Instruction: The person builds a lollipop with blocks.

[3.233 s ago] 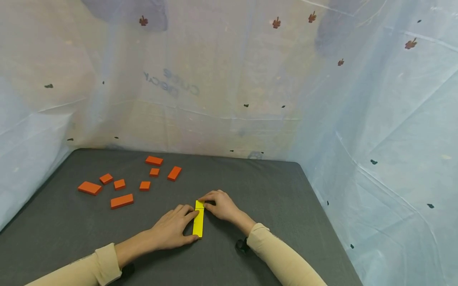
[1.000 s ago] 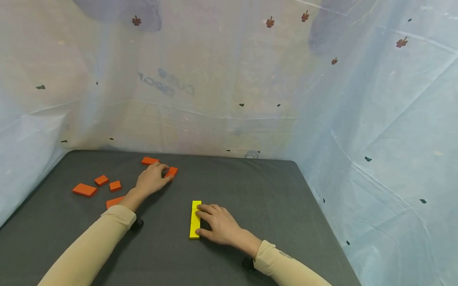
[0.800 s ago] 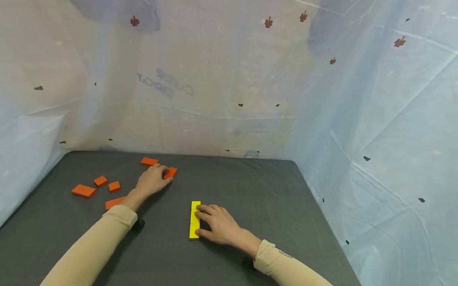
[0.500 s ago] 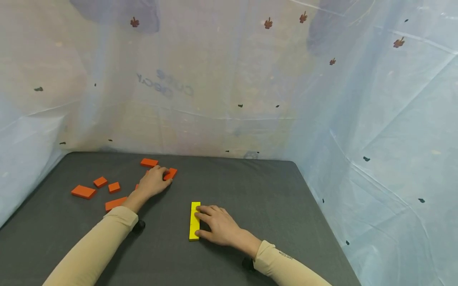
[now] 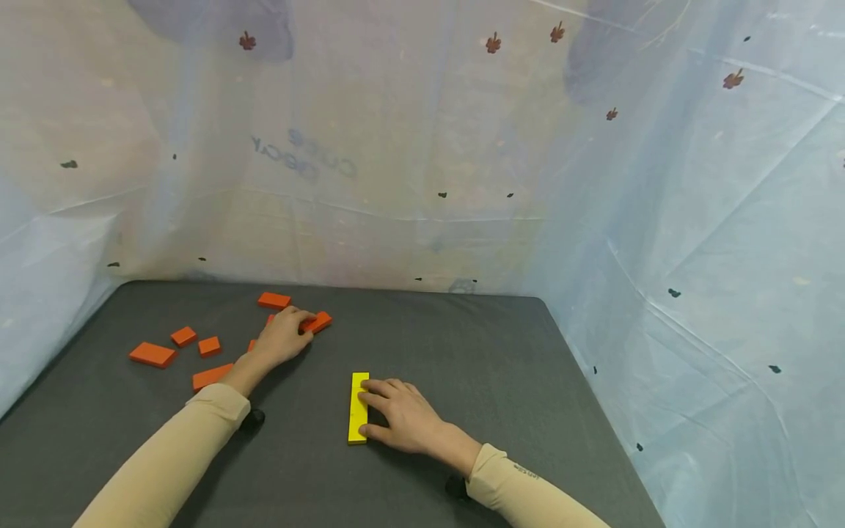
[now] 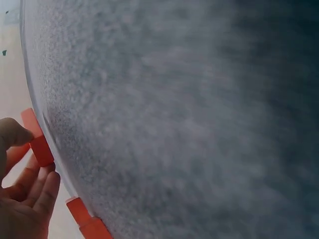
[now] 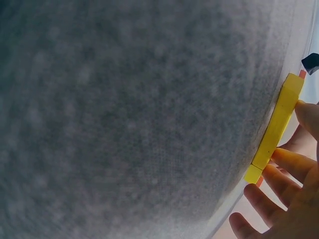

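Far left of centre in the head view, my left hand [image 5: 282, 339] pinches an oblong orange block [image 5: 321, 321] between thumb and fingers. The left wrist view shows the thumb on one side of that orange block [image 6: 42, 148] and fingertips on the other. Nearer to me, a long yellow block [image 5: 358, 422] and a short yellow block [image 5: 359, 379] lie end to end in a straight strip. My right hand [image 5: 405, 419] rests along the strip's right side, its fingers spread and fingertips touching the yellow. In the right wrist view, the long yellow block [image 7: 278, 122] meets the fingertips.
More orange blocks lie to the left: one oblong block [image 5: 273, 300] behind the left hand, another [image 5: 213, 376] beside the forearm, one [image 5: 152, 355] farther left, and small ones [image 5: 183, 336] between. The left hand partly hides others. Plastic sheeting [image 5: 370, 242] hangs behind the dark table [image 5: 462, 352].
My left hand has gone from the yellow strip to the far orange block, which has just turned slightly and shifted right. My right hand has slid down along the strip's right side.
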The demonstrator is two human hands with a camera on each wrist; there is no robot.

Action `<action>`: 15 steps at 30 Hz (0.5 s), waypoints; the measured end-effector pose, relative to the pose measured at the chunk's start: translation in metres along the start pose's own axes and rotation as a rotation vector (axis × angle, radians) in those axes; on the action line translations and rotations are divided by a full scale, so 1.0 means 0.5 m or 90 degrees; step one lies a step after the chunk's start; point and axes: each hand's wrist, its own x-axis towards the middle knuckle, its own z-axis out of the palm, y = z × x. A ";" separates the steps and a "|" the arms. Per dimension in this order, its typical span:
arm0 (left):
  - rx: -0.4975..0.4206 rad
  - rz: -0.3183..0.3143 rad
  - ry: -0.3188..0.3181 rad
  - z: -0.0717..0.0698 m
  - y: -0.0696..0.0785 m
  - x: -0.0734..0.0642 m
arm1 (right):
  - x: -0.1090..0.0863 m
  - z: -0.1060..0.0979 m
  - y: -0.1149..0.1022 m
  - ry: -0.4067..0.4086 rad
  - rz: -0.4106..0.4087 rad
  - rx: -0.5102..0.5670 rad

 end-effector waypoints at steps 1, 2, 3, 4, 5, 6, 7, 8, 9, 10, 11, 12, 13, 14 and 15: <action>0.000 0.007 0.001 -0.001 0.002 -0.002 | 0.000 0.000 0.000 -0.001 0.001 -0.001; -0.002 0.015 0.003 -0.001 0.005 -0.005 | 0.000 0.000 -0.001 -0.002 0.001 -0.001; -0.004 0.025 0.004 -0.002 0.008 -0.007 | 0.001 0.000 -0.001 -0.002 0.001 -0.001; -0.006 0.036 0.005 -0.003 0.011 -0.009 | 0.001 0.000 -0.001 -0.002 0.002 -0.002; -0.008 0.046 0.004 -0.003 0.013 -0.012 | 0.001 0.000 -0.001 -0.003 0.002 -0.002; -0.008 0.052 0.002 -0.002 0.016 -0.015 | 0.001 0.000 -0.001 -0.003 0.003 -0.003; -0.008 0.056 0.000 -0.002 0.018 -0.017 | 0.001 0.000 -0.002 -0.004 0.003 -0.003; -0.009 0.063 -0.002 -0.001 0.020 -0.019 | 0.001 0.000 -0.002 -0.005 0.004 -0.003; -0.008 0.070 -0.005 0.001 0.022 -0.022 | 0.001 0.000 -0.002 -0.006 0.004 -0.004; -0.009 0.076 -0.009 0.002 0.024 -0.024 | 0.002 0.000 -0.002 -0.008 0.005 -0.004; -0.008 0.088 -0.011 0.004 0.025 -0.026 | 0.002 0.000 -0.002 -0.009 0.005 -0.005; -0.005 0.101 -0.011 0.006 0.027 -0.028 | 0.002 0.000 -0.002 -0.010 0.006 -0.006; -0.004 0.108 -0.012 0.007 0.028 -0.029 | 0.003 0.000 -0.002 -0.011 0.006 -0.007; -0.004 0.117 -0.014 0.009 0.030 -0.030 | 0.003 0.000 -0.002 -0.012 0.007 -0.008; -0.003 0.126 -0.015 0.011 0.031 -0.030 | 0.003 0.000 -0.002 -0.012 0.007 -0.009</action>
